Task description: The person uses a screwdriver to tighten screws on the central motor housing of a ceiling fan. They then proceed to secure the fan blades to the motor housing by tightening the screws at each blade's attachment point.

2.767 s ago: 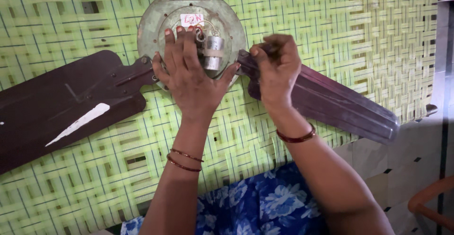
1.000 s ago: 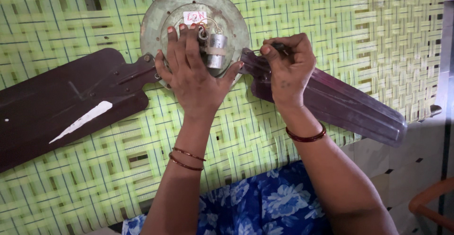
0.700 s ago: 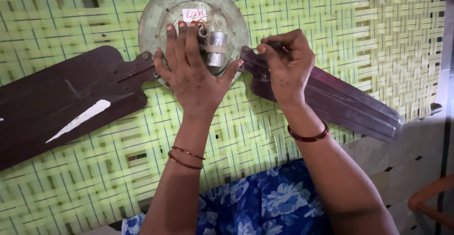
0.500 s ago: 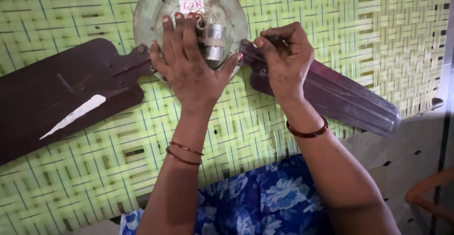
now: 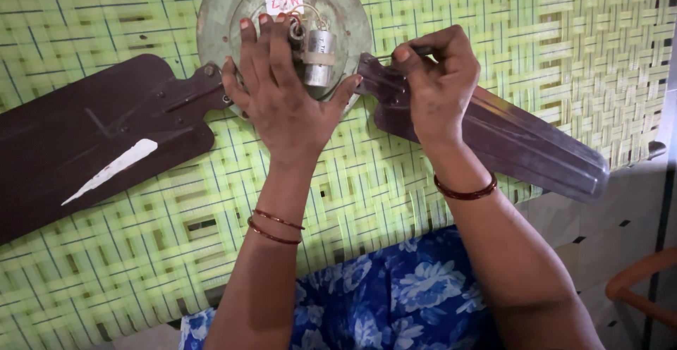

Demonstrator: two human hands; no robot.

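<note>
A ceiling fan lies on a green woven cot. Its round grey motor housing [image 5: 233, 11] carries a small silver capacitor [image 5: 319, 57] with wires. My left hand [image 5: 282, 96] lies flat on the housing, fingers spread, pressing it down. My right hand [image 5: 441, 86] is closed around a thin tool, mostly hidden in the fist, at the bracket of the right brown blade [image 5: 522, 142]. The left brown blade [image 5: 84, 145] has a pale scraped streak.
The green woven cot surface [image 5: 155, 265] fills most of the view. Grey tiled floor [image 5: 599, 251] shows at the lower right, with a curved orange-brown chair part [image 5: 638, 279] at the right edge. Blue flowered cloth [image 5: 395, 293] covers my lap.
The view has shifted slightly, so the fan sits higher in frame. Both hands keep their places; the right hand has made small movements at the blade bracket.
</note>
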